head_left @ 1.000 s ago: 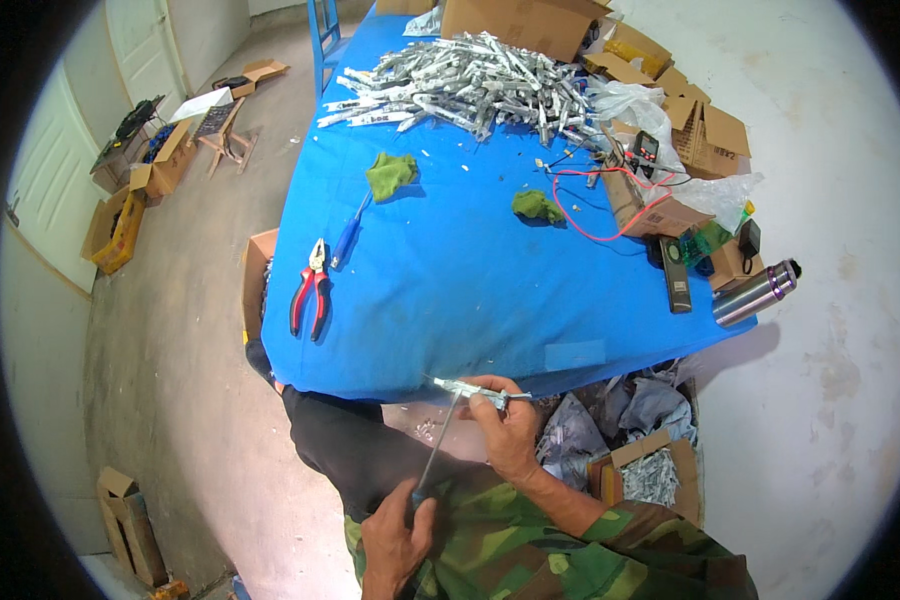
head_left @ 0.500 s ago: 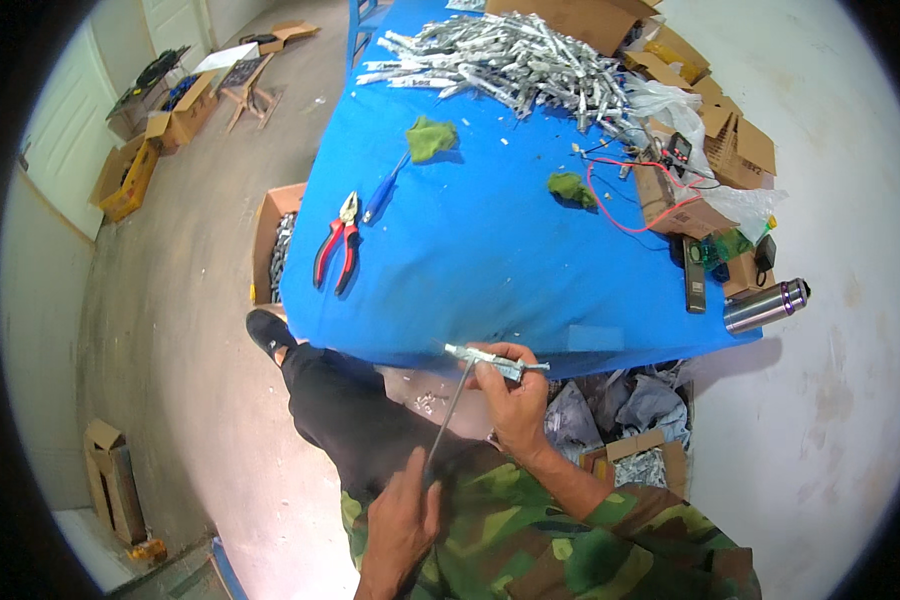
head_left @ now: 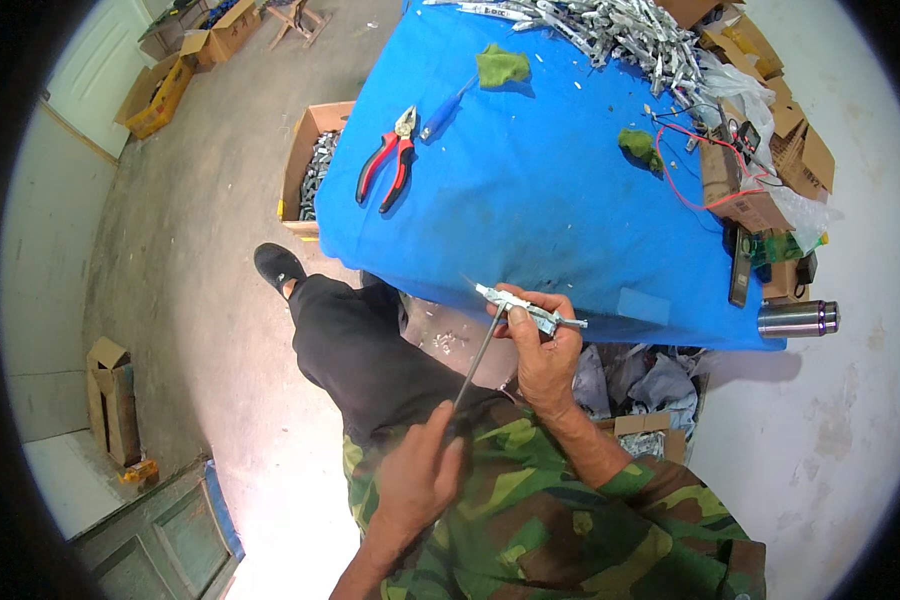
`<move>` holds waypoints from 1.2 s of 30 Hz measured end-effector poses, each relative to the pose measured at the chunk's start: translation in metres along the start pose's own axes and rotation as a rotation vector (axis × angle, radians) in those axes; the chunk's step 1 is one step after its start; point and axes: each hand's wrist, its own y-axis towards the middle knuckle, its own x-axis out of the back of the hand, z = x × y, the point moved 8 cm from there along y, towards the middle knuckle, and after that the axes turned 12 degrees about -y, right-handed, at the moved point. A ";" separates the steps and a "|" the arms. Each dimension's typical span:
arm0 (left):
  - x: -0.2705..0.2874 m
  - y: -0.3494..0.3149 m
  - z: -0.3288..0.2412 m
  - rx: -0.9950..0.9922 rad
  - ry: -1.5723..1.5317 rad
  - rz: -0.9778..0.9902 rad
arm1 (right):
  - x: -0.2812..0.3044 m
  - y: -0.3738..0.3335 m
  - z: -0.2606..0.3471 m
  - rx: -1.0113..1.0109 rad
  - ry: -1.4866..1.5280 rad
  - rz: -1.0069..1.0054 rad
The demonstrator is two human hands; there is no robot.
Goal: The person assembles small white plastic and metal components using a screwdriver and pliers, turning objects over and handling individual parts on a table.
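Observation:
My right hand (head_left: pixel 550 355) grips a slim white-and-silver part (head_left: pixel 522 306), fingers wrapped around it and thumb on top. A thin stub sticks out of the part's right end. My left hand (head_left: pixel 422 478), slightly blurred, is closed around the lower end of a thin metal rod tool (head_left: pixel 480 357); its handle, if any, is hidden in the palm. The rod slants up to the right, and its tip meets the part's side near the left end. Both hands are over my lap, just before the near edge of the blue-covered table (head_left: pixel 530 200).
Red-and-black pliers (head_left: pixel 388 160), a blue-handled tool (head_left: pixel 442 115) and green cloths (head_left: pixel 502 67) lie on the table. Similar silver parts form a pile (head_left: pixel 630 40) at the far side. A steel flask (head_left: pixel 798 319) stands out at the right edge. A carton (head_left: pixel 300 170) of parts sits left.
The view has shifted, so the table and its things appear higher and farther right. Both hands keep their holds, and the rod still meets the part near its left end.

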 end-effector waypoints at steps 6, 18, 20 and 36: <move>0.001 -0.002 -0.006 -0.125 0.155 -0.077 | 0.007 -0.002 -0.006 0.012 -0.031 -0.007; -0.009 -0.002 -0.014 -0.314 0.575 -0.153 | 0.018 -0.002 -0.007 -0.010 -0.001 -0.115; -0.009 -0.002 -0.014 -0.313 0.598 -0.152 | 0.019 -0.002 -0.010 -0.010 -0.009 -0.115; -0.004 0.002 -0.001 0.178 -0.008 -0.034 | 0.027 -0.001 -0.019 -0.061 0.064 -0.014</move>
